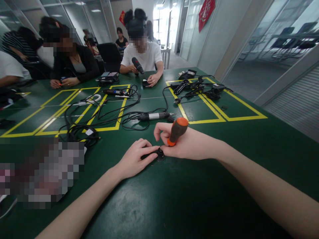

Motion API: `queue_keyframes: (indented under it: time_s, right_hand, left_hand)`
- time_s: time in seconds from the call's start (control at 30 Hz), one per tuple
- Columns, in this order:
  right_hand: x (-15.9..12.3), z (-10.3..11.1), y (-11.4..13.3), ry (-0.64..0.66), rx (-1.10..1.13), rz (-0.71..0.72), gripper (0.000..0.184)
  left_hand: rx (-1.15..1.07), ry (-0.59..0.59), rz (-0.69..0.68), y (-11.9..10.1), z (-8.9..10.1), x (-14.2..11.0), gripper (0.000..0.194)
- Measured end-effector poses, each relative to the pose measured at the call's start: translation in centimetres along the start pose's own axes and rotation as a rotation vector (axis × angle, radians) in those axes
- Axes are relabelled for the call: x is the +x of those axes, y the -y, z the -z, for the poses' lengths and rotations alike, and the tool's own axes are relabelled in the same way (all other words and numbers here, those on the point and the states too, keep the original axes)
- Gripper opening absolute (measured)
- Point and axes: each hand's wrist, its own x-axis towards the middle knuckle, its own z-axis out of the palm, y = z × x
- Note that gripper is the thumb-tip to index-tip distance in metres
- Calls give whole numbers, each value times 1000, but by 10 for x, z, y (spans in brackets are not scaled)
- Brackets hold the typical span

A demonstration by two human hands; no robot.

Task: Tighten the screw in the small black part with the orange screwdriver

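Note:
My right hand (185, 144) is closed around a screwdriver with an orange and black handle (177, 130), held nearly upright with its tip down at a small black round part (160, 154) on the green table. My left hand (136, 158) lies over the left side of that black part, fingers curled and pressing it down. Most of the part is hidden under my fingers.
Black cables and a silver-and-black soldering iron (153, 116) lie just beyond my hands, inside yellow taped boxes (119, 116). More black tools and plugs (196, 88) sit far right. Two people sit across the table; one holds a black tool (138, 65). A pixelated patch covers the near left.

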Motion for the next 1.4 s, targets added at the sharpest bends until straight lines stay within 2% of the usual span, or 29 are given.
queue_keyframes:
  time_s: [0.13, 0.33, 0.57, 0.77, 0.97, 1.07, 1.13, 1.3, 1.4]
  right_hand:
    - [0, -1, 2, -13, -10, 41, 14]
    - [0, 1, 4, -49, 3, 29, 19]
    - [1, 2, 6, -25, -5, 8, 20]
    - [1, 2, 5, 8, 13, -18, 12]
    - [1, 3, 6, -47, 15, -5, 33]
    - [0, 3, 6, -57, 52, 46, 47]
    - [-1, 3, 6, -64, 40, 70, 50]
    - [0, 3, 9, -84, -109, 33, 36]
    - [0, 4, 12, -51, -143, 33, 26]
  left_hand:
    - [-13, 7, 4, 0, 0, 0, 29]
    - [-17, -3, 9, -1, 0, 0, 30]
    - [-11, -6, 5, -1, 1, 0, 31]
    - [-4, 3, -6, -1, 0, -1, 32]
    - [13, -5, -41, 0, -1, -2, 33]
    - [19, -14, -49, 1, -2, -3, 34]
    - [19, -21, -49, 2, -3, -3, 34]
    - [23, -5, -31, 2, -2, -2, 32]
    - [25, 4, -27, 1, -1, -2, 32]
